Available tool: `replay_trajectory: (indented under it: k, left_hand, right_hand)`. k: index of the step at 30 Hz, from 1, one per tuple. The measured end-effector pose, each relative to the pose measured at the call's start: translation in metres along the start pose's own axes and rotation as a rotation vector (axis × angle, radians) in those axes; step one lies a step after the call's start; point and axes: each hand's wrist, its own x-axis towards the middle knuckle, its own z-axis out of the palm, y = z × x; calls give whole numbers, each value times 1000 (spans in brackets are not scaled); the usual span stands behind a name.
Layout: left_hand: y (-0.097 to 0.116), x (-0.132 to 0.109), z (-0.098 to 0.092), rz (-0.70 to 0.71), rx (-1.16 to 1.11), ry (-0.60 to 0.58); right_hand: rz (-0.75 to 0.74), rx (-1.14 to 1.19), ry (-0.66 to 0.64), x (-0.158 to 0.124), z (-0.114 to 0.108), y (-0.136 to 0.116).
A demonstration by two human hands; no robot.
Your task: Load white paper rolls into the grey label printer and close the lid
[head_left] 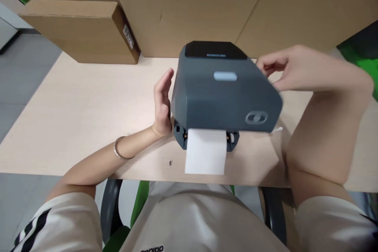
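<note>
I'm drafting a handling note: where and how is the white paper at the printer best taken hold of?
Probably pinch the free end of the white paper, coming from the person's side. That end sticks out flat toward the person from under the grey printer cover, with nothing lying over it, while the far part is hidden beneath the cover.

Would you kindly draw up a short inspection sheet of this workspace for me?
Surface: pale wood-look table.
Job's things: dark printer, white paper sticking out at its front.
Clutter: small dark mark near the front edge; small white bit right of the printer.
Hands: left hand open beside the printer's left side; right hand at its right side, fingertips hidden.
Cables: nothing seen.
Surroundings: brown box at back left, larger cardboard behind the printer, chair in front.
</note>
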Motion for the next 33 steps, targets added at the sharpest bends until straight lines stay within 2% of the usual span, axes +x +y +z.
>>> replay_trajectory:
  k: [2, 4, 6, 8, 10, 14, 16, 24, 26, 28, 29, 31, 33]
  left_hand:
    - [7, -2, 4, 83, 73, 177]
    - [19, -2, 4, 169, 140, 225]
    - [30, -1, 1, 203, 241, 160]
    - [38, -1, -4, 251, 316, 118]
    - [39, -1, -8, 261, 279, 49]
    - [33, 0, -12, 138, 89, -121]
    - [31, 2, -13, 102, 61, -147]
    - [29, 4, -13, 152, 26, -151]
    - [28, 4, -13, 150, 33, -149]
    - [28, 4, -13, 141, 57, -156]
    - [28, 5, -13, 136, 69, -163]
    - [26, 6, -13, 132, 86, -177]
    - [24, 6, -14, 143, 90, -180]
  right_hand:
    - [-36, 173, 148, 2, 1, 4]
    - [-87, 325, 287, 10, 6, 8]
    - [-128, 402, 359, 21, 15, 11]
    - [-131, 446, 365, 32, 23, 13]
    - [-115, 484, 389, 39, 29, 12]
    - [-54, 517, 438, 42, 35, 4]
    - [-31, 520, 450, 41, 36, 1]
    - [54, 616, 590, 50, 43, -4]
    - [132, 525, 593, 47, 47, -10]
    - [180, 265, 523, 40, 53, -17]
    - [158, 111, 466, 38, 57, -20]
    - [9, -167, 352, 34, 69, -24]
    - [-164, -371, 306, 35, 81, -25]
